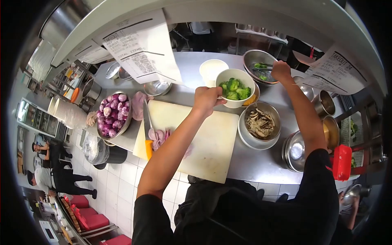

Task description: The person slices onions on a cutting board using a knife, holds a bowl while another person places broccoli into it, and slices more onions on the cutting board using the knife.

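My left hand [206, 100] grips the rim of a white takeout bowl [233, 103] that holds green broccoli florets [234, 89]. Fingers closed, my right hand [281, 72] holds a slim metal utensil [264, 67] over a steel mixing bowl [250, 61]; its exact kind is unclear. A few broccoli pieces [260, 65] lie in that steel bowl. Behind the takeout bowl sits another white container [213, 68]. Closer to me, a metal bowl of sliced mushrooms [261, 122] rests on a white dish [250, 143].
A yellow-handled knife [148, 134] and sliced red onion [160, 138] lie on the white cutting board [212, 147]. Left of it stands a bowl of peeled red onions [114, 115]. Order slips [141, 49] hang from the shelf. Stacked metal bowls [295, 152] are at right; people [61, 175] stand far left.
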A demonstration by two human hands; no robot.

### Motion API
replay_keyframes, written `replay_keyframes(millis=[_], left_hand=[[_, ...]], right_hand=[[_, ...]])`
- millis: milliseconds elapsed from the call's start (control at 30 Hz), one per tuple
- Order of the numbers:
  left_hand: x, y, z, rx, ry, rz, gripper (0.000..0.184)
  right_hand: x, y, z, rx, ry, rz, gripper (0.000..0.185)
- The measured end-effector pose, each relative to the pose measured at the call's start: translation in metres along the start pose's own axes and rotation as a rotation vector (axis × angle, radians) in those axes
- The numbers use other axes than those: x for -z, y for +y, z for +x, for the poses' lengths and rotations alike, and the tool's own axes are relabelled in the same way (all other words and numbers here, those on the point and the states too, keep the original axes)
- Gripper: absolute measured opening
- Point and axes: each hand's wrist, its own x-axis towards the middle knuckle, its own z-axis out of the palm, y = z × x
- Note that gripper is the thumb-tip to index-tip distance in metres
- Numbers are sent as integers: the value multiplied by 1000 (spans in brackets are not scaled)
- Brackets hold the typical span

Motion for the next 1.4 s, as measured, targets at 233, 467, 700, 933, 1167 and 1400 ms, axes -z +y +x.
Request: replay_keyframes(millis=[233,467,700,933,1167,1400], left_hand=[[-9,3,4,-1,47,16,24],[-38,-2,26,-1,49,127,22],[-48,-11,26,18,-11,77,22],[-28,-4,-4,-3,-5,46,26],[-12,-1,-6,-16,43,40,25],[-24,-3,15,-9,69,69,19]], right_hand=[[50,6,-38,20,155,-18,26],[222,-3,-107,47,-23,290,38],[261,-27,-122,-57,-116,324,35],[105,5,-35,-118,-139,18,36],[36,-11,-38,-279,42,72,32],[157,-3,-94,-85,-48,562,33]])
